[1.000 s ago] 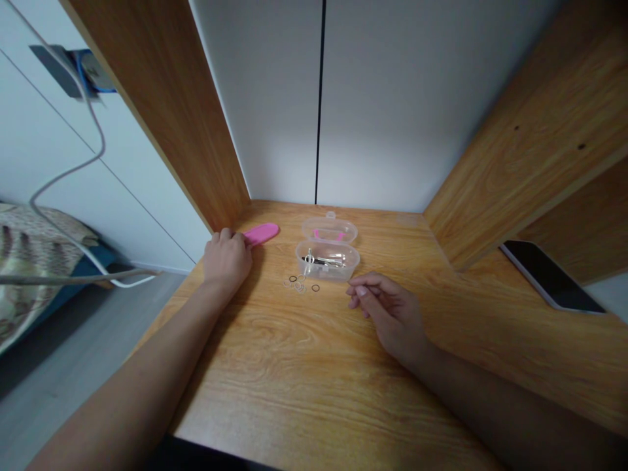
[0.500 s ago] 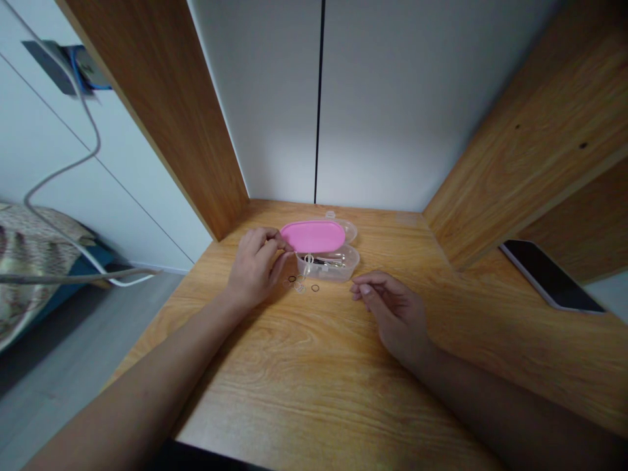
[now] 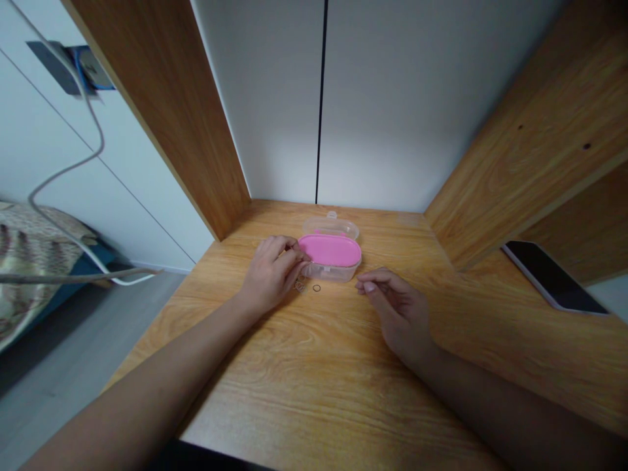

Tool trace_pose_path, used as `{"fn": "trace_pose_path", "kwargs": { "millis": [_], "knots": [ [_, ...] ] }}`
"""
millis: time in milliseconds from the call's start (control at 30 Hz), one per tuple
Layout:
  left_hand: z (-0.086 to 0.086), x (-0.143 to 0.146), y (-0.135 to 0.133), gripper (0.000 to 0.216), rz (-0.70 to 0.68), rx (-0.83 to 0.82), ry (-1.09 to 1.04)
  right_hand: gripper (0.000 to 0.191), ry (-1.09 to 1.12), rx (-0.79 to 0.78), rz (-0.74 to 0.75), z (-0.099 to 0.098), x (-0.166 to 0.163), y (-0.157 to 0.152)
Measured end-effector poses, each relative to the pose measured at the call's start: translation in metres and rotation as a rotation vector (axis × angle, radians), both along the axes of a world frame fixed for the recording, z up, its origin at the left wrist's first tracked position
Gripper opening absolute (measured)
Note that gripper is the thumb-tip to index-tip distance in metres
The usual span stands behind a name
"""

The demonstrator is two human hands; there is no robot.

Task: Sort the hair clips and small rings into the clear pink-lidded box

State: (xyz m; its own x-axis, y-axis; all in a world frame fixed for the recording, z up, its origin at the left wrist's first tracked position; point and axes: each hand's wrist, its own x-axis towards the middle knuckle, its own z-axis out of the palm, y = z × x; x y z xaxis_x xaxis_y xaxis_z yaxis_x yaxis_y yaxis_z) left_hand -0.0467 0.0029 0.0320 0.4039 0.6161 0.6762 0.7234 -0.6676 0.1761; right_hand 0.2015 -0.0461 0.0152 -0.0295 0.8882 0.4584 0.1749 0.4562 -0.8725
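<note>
Wooden desk [image 3: 314, 386], far edge against pale wall panels [image 3: 275, 118]. Clear box [image 3: 333, 273] sits nearer the far edge than the near one, its lid [image 3: 331, 227] flung open toward the panels. Pink oval panel [image 3: 330, 250] lies over the mouth of the box; whether it is seated all round, cannot tell.

Left hand [image 3: 272, 271] at the panel's left end, thumb and fingers closed on the rim there — probably gripped at the end so the broad face stays uncovered and the outline can be matched to the box below. Right hand [image 3: 395, 304] rests off the box's near right corner, fingers loosely curled, thumb close to the forefinger; nothing shows in it, though something tiny between the tips could not be told. Perhaps parked there to be handy to the box.

Small pale bands [image 3: 299, 286] and one dark band [image 3: 316, 288] lie just in front of the box, the pale ones right by the left hand's fingers.

Room: wide grain between bands and near edge; the far side tighter, open lid close to the panels. Right — upright board [image 3: 500, 170], with a phone [image 3: 554, 276] past its foot.
</note>
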Motion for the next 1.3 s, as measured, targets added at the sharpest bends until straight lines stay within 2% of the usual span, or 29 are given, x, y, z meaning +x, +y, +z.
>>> {"fn": "trace_pose_path", "kwargs": {
  "millis": [400, 700, 867, 1033, 1300],
  "knots": [
    [0.000, -0.002, -0.001, 0.019, -0.026, 0.015, 0.025, 0.012, -0.026, 0.008, -0.003, 0.001, 0.000, 0.001],
    [0.003, -0.003, -0.004, 0.018, -0.074, -0.054, -0.017, 0.015, -0.136, 0.077, -0.046, 0.000, 0.002, 0.006],
    [0.002, -0.003, -0.003, 0.039, -0.100, -0.103, -0.024, 0.029, -0.213, 0.036, -0.053, 0.000, 0.002, 0.009],
    [-0.003, -0.005, 0.002, 0.059, -0.062, -0.160, 0.043, 0.039, -0.241, 0.054, -0.051, 0.000, 0.002, 0.010],
    [-0.014, -0.007, 0.009, 0.061, -0.069, -0.199, 0.070, 0.048, -0.290, 0.004, 0.000, -0.006, 0.002, 0.011]
  ]
}}
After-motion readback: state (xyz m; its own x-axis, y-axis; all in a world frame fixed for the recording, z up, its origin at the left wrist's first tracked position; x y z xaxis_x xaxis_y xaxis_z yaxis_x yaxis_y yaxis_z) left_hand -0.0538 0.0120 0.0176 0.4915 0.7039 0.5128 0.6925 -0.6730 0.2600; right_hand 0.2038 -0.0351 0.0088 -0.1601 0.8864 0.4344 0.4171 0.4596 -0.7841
